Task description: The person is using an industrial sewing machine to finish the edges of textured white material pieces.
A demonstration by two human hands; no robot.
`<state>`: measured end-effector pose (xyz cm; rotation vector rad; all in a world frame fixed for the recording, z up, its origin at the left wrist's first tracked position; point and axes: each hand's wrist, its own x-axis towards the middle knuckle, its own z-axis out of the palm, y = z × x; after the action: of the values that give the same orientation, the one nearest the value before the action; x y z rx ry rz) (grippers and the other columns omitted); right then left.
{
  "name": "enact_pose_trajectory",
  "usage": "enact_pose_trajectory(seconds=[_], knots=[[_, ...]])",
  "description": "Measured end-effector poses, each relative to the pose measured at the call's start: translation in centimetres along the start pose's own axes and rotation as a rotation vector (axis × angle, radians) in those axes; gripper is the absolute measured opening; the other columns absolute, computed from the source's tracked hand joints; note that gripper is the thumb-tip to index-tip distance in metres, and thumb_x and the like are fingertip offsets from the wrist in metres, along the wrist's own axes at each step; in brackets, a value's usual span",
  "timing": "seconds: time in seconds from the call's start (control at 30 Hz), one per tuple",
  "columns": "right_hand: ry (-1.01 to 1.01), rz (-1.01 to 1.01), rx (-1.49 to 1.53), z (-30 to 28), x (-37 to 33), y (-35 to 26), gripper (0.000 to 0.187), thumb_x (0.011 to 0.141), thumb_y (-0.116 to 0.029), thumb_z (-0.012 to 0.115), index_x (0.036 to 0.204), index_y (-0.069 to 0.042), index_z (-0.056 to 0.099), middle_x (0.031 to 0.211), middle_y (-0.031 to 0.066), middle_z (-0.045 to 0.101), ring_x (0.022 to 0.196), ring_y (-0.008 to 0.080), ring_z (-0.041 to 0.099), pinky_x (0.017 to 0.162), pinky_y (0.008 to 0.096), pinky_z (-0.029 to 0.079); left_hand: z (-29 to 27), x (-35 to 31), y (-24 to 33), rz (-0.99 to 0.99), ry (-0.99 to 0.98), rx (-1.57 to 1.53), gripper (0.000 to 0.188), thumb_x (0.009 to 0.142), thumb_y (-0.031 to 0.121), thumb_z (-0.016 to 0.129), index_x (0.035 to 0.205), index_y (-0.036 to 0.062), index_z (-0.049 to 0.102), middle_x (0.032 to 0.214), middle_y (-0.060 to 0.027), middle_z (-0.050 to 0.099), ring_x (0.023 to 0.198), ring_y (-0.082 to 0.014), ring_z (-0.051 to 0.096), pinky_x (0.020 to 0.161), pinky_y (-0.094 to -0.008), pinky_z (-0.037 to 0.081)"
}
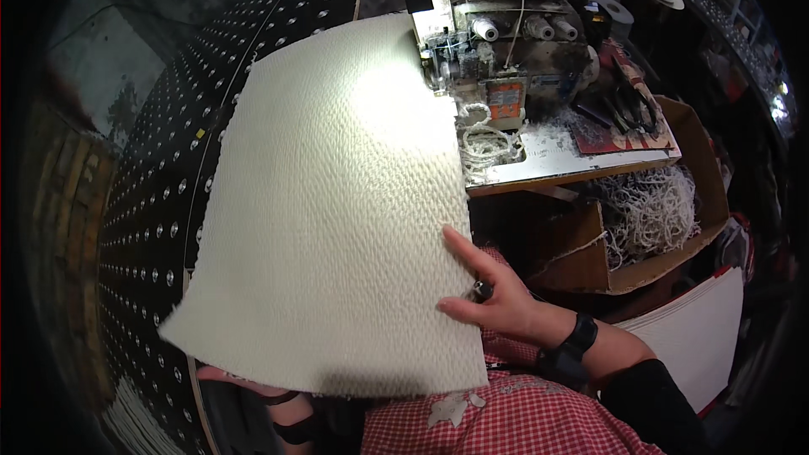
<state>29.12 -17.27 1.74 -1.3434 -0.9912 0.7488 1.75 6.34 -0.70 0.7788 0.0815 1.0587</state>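
A large cream textured cloth (329, 227) lies before me, its far right edge by the needle area of a sewing machine (506, 29) with several thread tensioners. My right hand (501, 299) rests at the cloth's near right edge, index finger and thumb apart on its surface. From between them pokes the round dark end of a small tool (483, 289); the rest of it is hidden in the hand. Beneath the near left corner, my left hand (244, 381) supports the cloth with fingers stretched out, partly covered by it. The machine's lamp lights the cloth's far part brightly.
White thread trimmings (493, 145) lie on the machine's white bed. To the right, a cardboard box (712, 202) holds tangled offcuts (649, 211), with stacked white cloths (699, 329) nearer me. A black studded table surface (160, 202) extends left. Dark-handled tools (624, 109) lie beside the machine.
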Motion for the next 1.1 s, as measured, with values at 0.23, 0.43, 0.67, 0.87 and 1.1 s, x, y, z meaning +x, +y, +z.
enact_pose_trajectory(seconds=[0.23, 0.43, 0.67, 0.87, 1.1], knots=[[0.045, 0.003, 0.018, 0.3, -0.1, -0.4, 0.074, 0.078, -0.007, 0.064, 0.137, -0.003, 0.019, 0.135, 0.0179, 0.033, 0.123, 0.0216, 0.035, 0.1, 0.0292, 0.03, 2.4, 6.1, 3.4, -0.158, 0.412, 0.31, 0.047, 0.086, 0.02, 0.045, 0.125, -0.0056, 0.036, 0.123, -0.0154, 0.046, 0.111, -0.03, 0.046, 0.095, -0.0417, 0.037], [0.221, 0.045, 0.001, 0.5, -0.5, -0.1, 0.055, 0.077, -0.007, 0.065, 0.127, -0.005, 0.043, 0.116, 0.0118, 0.054, 0.105, 0.0155, 0.052, 0.088, 0.0262, 0.041, 4.4, 10.0, 2.1, -0.084, 0.392, 0.493, 0.044, 0.08, 0.0, 0.048, 0.122, -0.0068, 0.038, 0.121, -0.0167, 0.047, 0.108, -0.0267, 0.049, 0.091, -0.0353, 0.042], [0.421, -0.054, -0.06, -0.3, 1.0, -0.4, 0.023, 0.077, -0.006, 0.065, 0.099, -0.004, 0.062, 0.089, 0.0063, 0.063, 0.08, 0.0104, 0.058, 0.072, 0.0226, 0.046, 4.2, 14.7, 0.4, -0.043, 0.292, 0.616, 0.042, 0.078, -0.006, 0.047, 0.12, -0.0084, 0.039, 0.12, -0.0173, 0.047, 0.109, -0.0274, 0.049, 0.092, -0.0362, 0.04], [0.544, -0.125, -0.081, -1.4, 3.5, 0.1, 0.015, 0.076, -0.005, 0.063, 0.091, -0.002, 0.063, 0.084, 0.0065, 0.063, 0.078, 0.0105, 0.059, 0.07, 0.0219, 0.046, 5.1, 18.6, -0.9, -0.082, 0.302, 0.634, 0.044, 0.078, -0.009, 0.045, 0.122, -0.0084, 0.037, 0.122, -0.0185, 0.046, 0.11, -0.0294, 0.048, 0.093, -0.0387, 0.04], [0.691, -0.245, -0.209, -3.2, 8.0, 0.9, 0.01, 0.077, -0.004, 0.06, 0.086, -0.002, 0.064, 0.078, 0.0074, 0.065, 0.073, 0.0114, 0.061, 0.067, 0.0231, 0.047, 3.0, 25.5, -3.0, -0.155, 0.265, 0.602, 0.039, 0.078, -0.011, 0.047, 0.117, -0.0084, 0.043, 0.118, -0.0172, 0.049, 0.107, -0.0289, 0.05, 0.092, -0.0392, 0.042]])
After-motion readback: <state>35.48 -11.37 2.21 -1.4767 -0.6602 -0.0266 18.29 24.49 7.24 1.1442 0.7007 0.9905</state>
